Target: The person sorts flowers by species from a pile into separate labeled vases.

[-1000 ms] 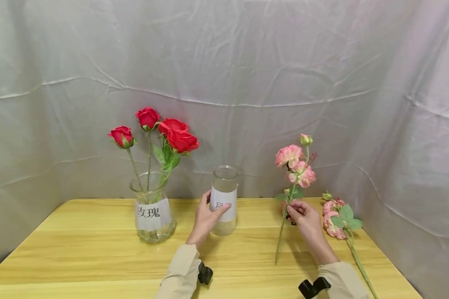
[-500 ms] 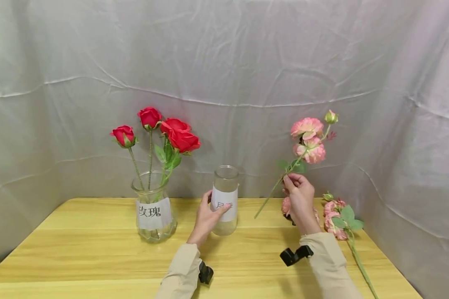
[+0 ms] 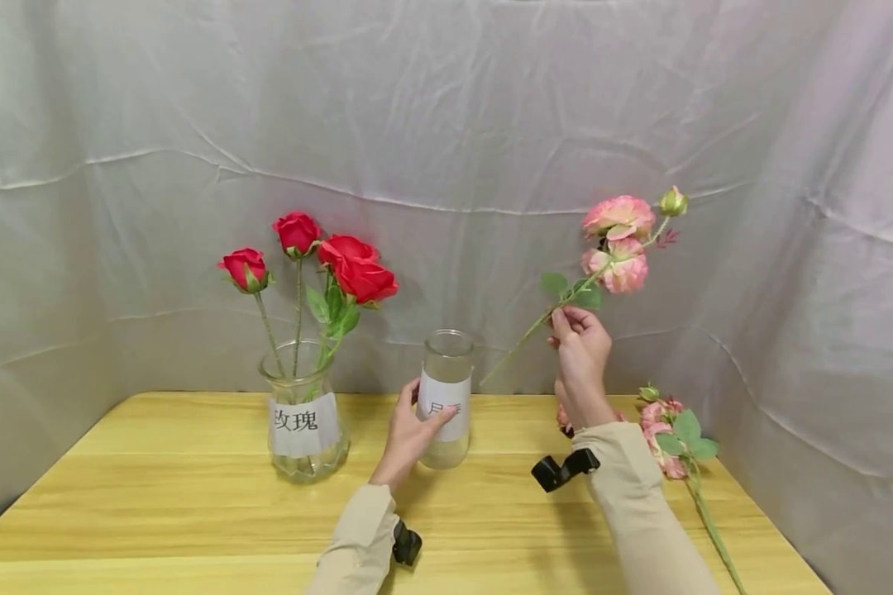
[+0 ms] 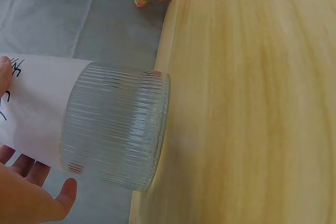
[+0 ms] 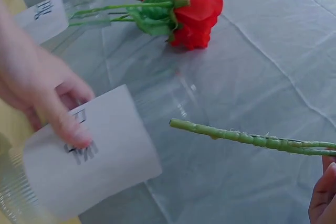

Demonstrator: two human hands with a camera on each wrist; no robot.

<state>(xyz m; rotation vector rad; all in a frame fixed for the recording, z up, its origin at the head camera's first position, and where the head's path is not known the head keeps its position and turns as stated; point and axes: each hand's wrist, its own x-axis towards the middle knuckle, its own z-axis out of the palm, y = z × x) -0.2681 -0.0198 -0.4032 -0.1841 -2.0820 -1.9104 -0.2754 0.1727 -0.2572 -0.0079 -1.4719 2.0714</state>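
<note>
My left hand holds a clear glass vase around its white paper label, the thumb lying across the printed writing. The vase stands upright with no flower in it; its ribbed base fills the middle of the left wrist view. Between thumb and fingers, my right hand pinches the stem of a pink artificial flower. That stem slants, blooms up to the right, its cut end pointing down-left near the vase mouth. In the head view the stem's tip is apart from the rim.
Left of my hands, a wider glass vase with a label holds several red roses. Another pink flower spray lies at the table's right side. More pink petals show partly behind my right wrist. Grey cloth hangs behind the wooden table.
My right hand has lifted the pink flower up and slightly left, tilting the stem so its lower end swings left towards the vase. My left hand and the vase have stayed put.
</note>
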